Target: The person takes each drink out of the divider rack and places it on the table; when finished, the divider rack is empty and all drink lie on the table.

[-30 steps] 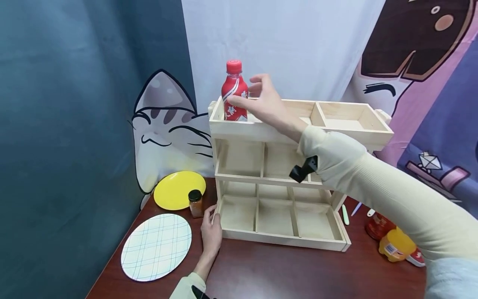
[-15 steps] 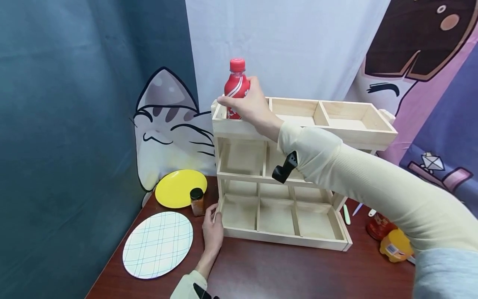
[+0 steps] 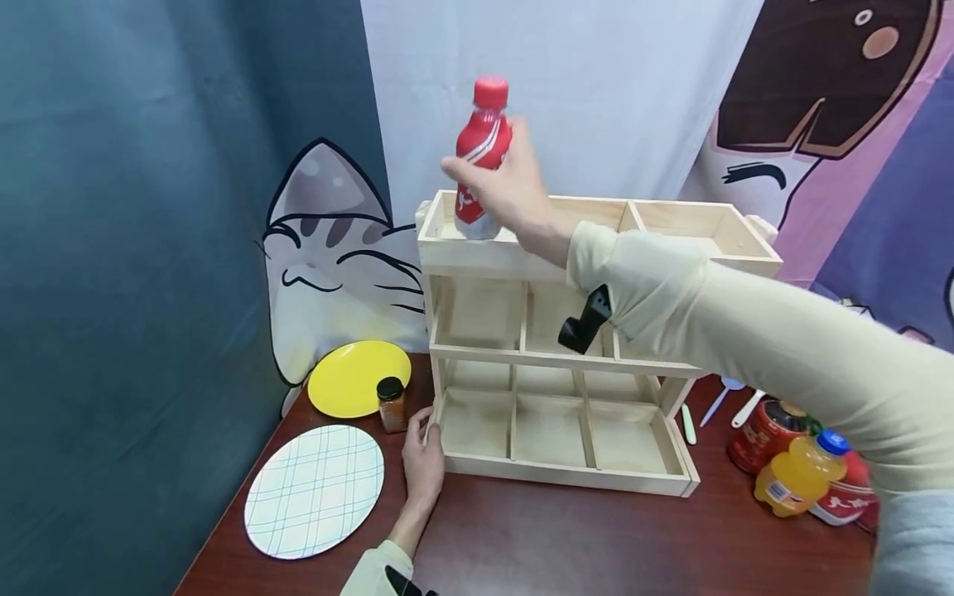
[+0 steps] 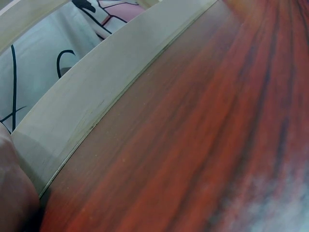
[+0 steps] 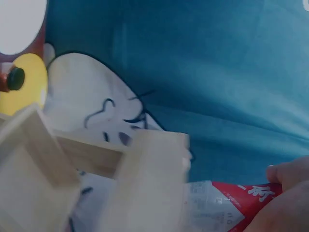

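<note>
My right hand (image 3: 514, 186) grips a red plastic bottle (image 3: 480, 153) with a red cap and white stripes on its label. The bottle leans slightly, its clear base at the front rim of the top tray's left compartment; in the right wrist view the bottle (image 5: 217, 205) shows beside the blurred wood. A three-tier wooden rack (image 3: 551, 476) with divided trays stands on the table. Low on its left side, my left hand (image 3: 423, 463) holds the side edge of the bottom tray, thumb toward the front. Only part of the left hand (image 4: 17, 188) appears in the left wrist view.
Left of the rack are a yellow plate (image 3: 346, 381), a small black-lidded jar (image 3: 391, 406) and a checked white plate (image 3: 313, 492). On the right lie utensils (image 3: 715, 406), a red can (image 3: 763, 434), an orange drink bottle (image 3: 797, 476) and another red bottle (image 3: 845, 501).
My right hand has closed round the red bottle and raised it partway out of the top-left compartment, tilting it slightly. The left hand stays at the rack's side.
</note>
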`<action>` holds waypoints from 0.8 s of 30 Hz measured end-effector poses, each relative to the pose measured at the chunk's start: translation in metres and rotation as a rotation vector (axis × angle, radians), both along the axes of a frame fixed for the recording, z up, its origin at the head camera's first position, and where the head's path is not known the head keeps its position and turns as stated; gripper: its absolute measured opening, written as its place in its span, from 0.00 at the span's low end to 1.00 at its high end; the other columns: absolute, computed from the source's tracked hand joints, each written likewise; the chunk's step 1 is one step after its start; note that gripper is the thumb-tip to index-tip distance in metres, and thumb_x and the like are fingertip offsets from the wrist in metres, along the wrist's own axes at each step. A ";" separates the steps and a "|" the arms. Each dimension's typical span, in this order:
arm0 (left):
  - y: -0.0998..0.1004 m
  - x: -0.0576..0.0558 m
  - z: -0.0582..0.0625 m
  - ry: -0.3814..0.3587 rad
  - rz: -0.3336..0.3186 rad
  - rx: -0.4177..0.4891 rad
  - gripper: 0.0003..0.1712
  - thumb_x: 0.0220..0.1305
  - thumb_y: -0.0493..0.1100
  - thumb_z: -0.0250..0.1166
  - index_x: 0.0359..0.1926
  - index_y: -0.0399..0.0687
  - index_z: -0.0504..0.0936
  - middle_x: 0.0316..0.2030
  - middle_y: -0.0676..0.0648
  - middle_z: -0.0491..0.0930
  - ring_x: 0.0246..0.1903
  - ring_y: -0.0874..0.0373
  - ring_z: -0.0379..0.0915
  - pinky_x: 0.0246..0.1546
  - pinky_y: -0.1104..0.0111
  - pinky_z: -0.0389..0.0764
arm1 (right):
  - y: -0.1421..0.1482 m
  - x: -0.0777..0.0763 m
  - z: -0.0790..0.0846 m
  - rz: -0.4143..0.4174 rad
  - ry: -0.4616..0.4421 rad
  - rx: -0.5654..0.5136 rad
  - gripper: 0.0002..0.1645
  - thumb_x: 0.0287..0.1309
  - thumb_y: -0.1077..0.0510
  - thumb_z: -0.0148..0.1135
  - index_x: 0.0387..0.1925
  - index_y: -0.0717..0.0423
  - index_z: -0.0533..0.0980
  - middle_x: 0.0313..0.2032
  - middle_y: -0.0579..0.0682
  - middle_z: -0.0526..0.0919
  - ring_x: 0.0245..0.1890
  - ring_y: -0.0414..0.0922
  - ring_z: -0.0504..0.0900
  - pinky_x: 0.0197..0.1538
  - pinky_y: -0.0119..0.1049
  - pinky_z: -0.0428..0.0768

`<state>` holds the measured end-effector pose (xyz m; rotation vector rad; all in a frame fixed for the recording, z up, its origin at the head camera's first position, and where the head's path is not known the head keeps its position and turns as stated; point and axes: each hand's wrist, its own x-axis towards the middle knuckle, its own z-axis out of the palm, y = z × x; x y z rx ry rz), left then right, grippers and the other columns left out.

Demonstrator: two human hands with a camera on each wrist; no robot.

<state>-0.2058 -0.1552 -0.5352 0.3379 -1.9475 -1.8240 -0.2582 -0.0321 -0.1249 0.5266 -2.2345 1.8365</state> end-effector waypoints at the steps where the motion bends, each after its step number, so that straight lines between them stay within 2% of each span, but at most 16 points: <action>1: 0.000 -0.001 -0.001 -0.006 -0.004 -0.003 0.14 0.64 0.43 0.50 0.50 0.59 0.73 0.45 0.49 0.78 0.45 0.54 0.75 0.38 0.67 0.72 | 0.003 0.003 0.006 -0.002 0.008 -0.004 0.35 0.44 0.54 0.68 0.50 0.48 0.57 0.45 0.48 0.71 0.45 0.41 0.73 0.50 0.34 0.71; 7: 0.000 -0.006 -0.002 -0.019 -0.033 0.000 0.15 0.65 0.44 0.49 0.51 0.59 0.72 0.48 0.51 0.76 0.48 0.58 0.73 0.43 0.64 0.72 | 0.027 0.020 0.033 -0.011 0.087 0.023 0.35 0.45 0.52 0.67 0.51 0.48 0.56 0.46 0.47 0.70 0.46 0.42 0.73 0.51 0.34 0.71; 9: -0.001 -0.007 -0.002 -0.022 -0.041 -0.003 0.15 0.65 0.44 0.49 0.52 0.58 0.72 0.48 0.51 0.76 0.48 0.58 0.73 0.42 0.64 0.72 | 0.037 0.027 0.038 -0.029 0.109 0.061 0.35 0.45 0.50 0.66 0.51 0.47 0.56 0.47 0.46 0.69 0.47 0.41 0.72 0.51 0.35 0.71; 13: -0.007 -0.007 0.000 -0.028 -0.017 -0.019 0.15 0.64 0.44 0.50 0.51 0.59 0.73 0.46 0.49 0.77 0.46 0.57 0.74 0.40 0.65 0.72 | 0.053 0.044 0.044 -0.038 0.113 0.102 0.35 0.45 0.49 0.66 0.52 0.47 0.57 0.46 0.46 0.69 0.47 0.41 0.71 0.52 0.38 0.70; 17: -0.011 -0.006 0.001 -0.041 -0.021 -0.037 0.15 0.64 0.45 0.50 0.51 0.59 0.73 0.46 0.49 0.78 0.45 0.57 0.75 0.40 0.65 0.72 | 0.071 0.061 0.036 -0.041 0.080 0.116 0.33 0.46 0.51 0.66 0.51 0.49 0.58 0.44 0.47 0.71 0.45 0.43 0.72 0.52 0.40 0.69; 24: -0.015 -0.005 -0.002 -0.040 -0.019 -0.035 0.15 0.65 0.45 0.49 0.52 0.58 0.72 0.49 0.49 0.76 0.48 0.59 0.72 0.42 0.66 0.70 | 0.095 0.086 0.011 -0.067 0.051 0.255 0.35 0.46 0.45 0.66 0.51 0.49 0.59 0.44 0.48 0.72 0.44 0.44 0.74 0.51 0.41 0.70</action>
